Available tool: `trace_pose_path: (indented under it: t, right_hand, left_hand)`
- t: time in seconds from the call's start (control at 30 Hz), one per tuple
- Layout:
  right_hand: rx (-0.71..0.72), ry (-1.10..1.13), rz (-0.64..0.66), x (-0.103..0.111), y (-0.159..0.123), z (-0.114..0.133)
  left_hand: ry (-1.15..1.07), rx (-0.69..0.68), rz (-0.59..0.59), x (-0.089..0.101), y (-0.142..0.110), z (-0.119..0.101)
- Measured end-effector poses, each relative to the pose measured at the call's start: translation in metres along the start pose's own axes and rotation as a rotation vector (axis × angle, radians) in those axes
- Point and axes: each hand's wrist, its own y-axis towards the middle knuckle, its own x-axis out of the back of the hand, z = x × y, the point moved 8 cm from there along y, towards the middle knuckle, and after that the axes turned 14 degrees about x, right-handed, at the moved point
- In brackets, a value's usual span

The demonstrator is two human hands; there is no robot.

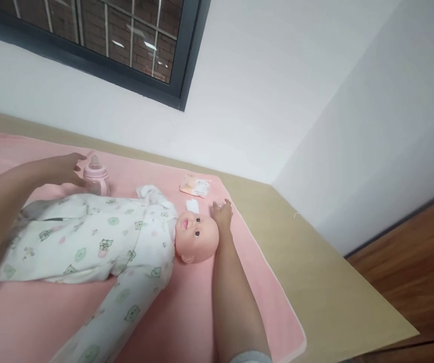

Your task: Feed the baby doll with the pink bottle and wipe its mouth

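A baby doll in a white sleepsuit with green and pink animal prints lies on its back on a pink mat. Beyond its legs stands an upright baby bottle with a pink collar and a bare clear teat. My left hand reaches to the bottle's left side, thumb and fingers apart; whether they touch it is unclear. Just past the doll's head, my right hand has its fingers curled around something small and clear, mostly hidden.
A small printed soft packet and a folded white piece lie beyond the doll's head. The beige tabletop shows around the mat and meets the white wall. A dark-framed window is above, wood panelling at right.
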Motion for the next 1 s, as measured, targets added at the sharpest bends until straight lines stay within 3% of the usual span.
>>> trace_pose_path:
  t: [0.07,0.1,0.17,0.27,0.3,0.43,0.57,0.77,0.9,1.0]
  right_hand:
    - [0.012,0.006,-0.007,0.001,0.0,0.002]
    - [0.019,0.004,-0.01,0.001,0.0,0.003]
    - [0.037,-0.002,-0.022,0.002,0.0,0.006]
    - [0.086,-0.004,-0.056,0.005,0.001,0.013]
    - [0.108,-0.002,-0.071,0.006,0.001,0.016]
    - [0.201,0.011,-0.13,0.012,0.001,0.03]
    - [0.241,0.015,-0.18,0.018,-0.001,0.037]
    - [0.261,0.012,-0.171,0.016,0.0,0.041]
    - [0.277,0.015,-0.134,0.009,0.001,0.044]
    - [0.33,0.014,-0.132,0.006,-0.002,0.051]
  left_hand:
    - [0.108,0.183,-0.224,0.025,-0.017,-0.002]
    - [0.155,0.158,-0.331,0.035,-0.031,-0.017]
    - [0.201,-0.004,-0.475,0.041,-0.061,-0.06]
    - [0.13,-0.247,-0.441,0.015,-0.1,-0.128]
    - [0.112,-0.309,-0.371,-0.001,-0.108,-0.149]
    - [0.092,-0.437,0.093,-0.082,-0.119,-0.217]
    - [0.201,-0.558,0.462,-0.149,-0.118,-0.256]
    - [0.378,-0.38,0.788,-0.209,-0.105,-0.257]
    - [0.393,-0.205,1.068,-0.23,-0.115,-0.241]
    - [0.309,-0.129,1.242,-0.236,-0.126,-0.235]
